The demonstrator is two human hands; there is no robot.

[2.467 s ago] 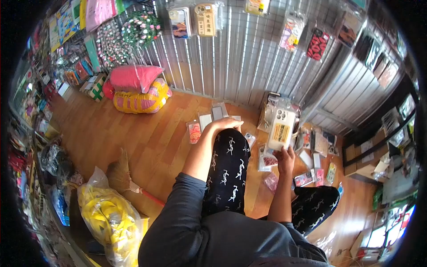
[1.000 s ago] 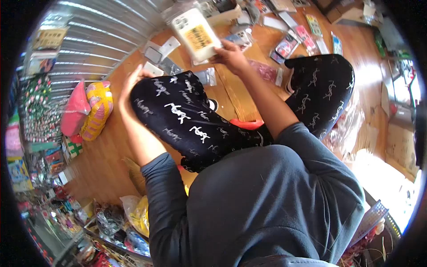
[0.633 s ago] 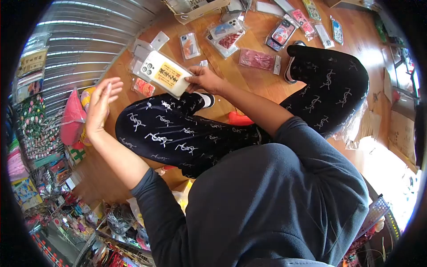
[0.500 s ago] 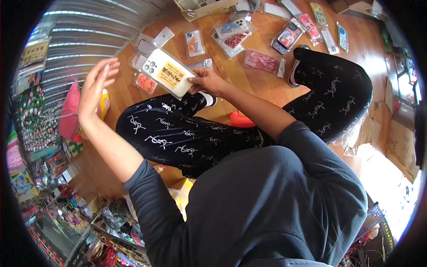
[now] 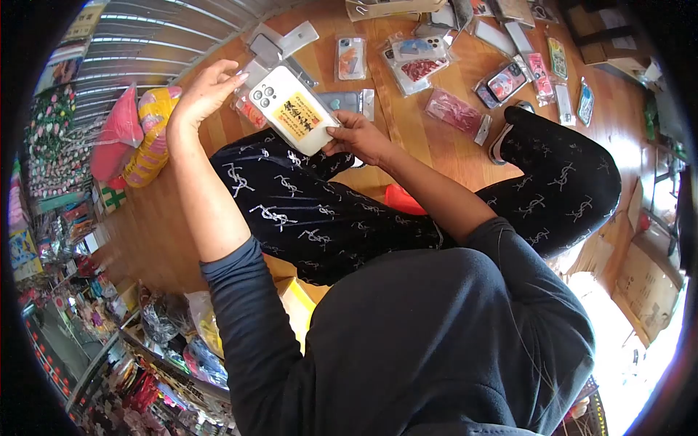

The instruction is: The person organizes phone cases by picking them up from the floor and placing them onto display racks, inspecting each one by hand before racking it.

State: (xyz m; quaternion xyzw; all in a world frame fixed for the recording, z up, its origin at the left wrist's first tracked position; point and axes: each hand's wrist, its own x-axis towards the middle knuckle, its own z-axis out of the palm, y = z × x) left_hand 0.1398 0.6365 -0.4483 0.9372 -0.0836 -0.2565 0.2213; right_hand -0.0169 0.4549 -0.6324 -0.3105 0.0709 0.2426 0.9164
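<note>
My right hand (image 5: 356,136) grips the lower right corner of a white phone case (image 5: 275,106), thumb on top. The case has round camera openings at its upper left and a yellow label with dark characters (image 5: 300,118). Clear plastic shows around its edges. My left hand (image 5: 207,91) is raised at the case's upper left, fingers slightly bent and a little apart, with fingertips close to the clear plastic. Whether they touch it is hard to make out. Beneath the held case lie other wrapped cases, partly hidden, including a grey-blue one (image 5: 347,104).
Several packaged phone cases lie on the wooden floor, among them a pink one (image 5: 454,112) and an orange-patterned one (image 5: 351,59). A cardboard box (image 5: 392,7) stands at the far side. Pink and yellow bundles (image 5: 149,134) sit left, near crowded goods. My bent legs (image 5: 291,207) flank the workspace.
My left hand has moved from off to the left in towards the upper left of the phone case, its fingers bending. My right hand still holds the case, and the view has shifted slightly.
</note>
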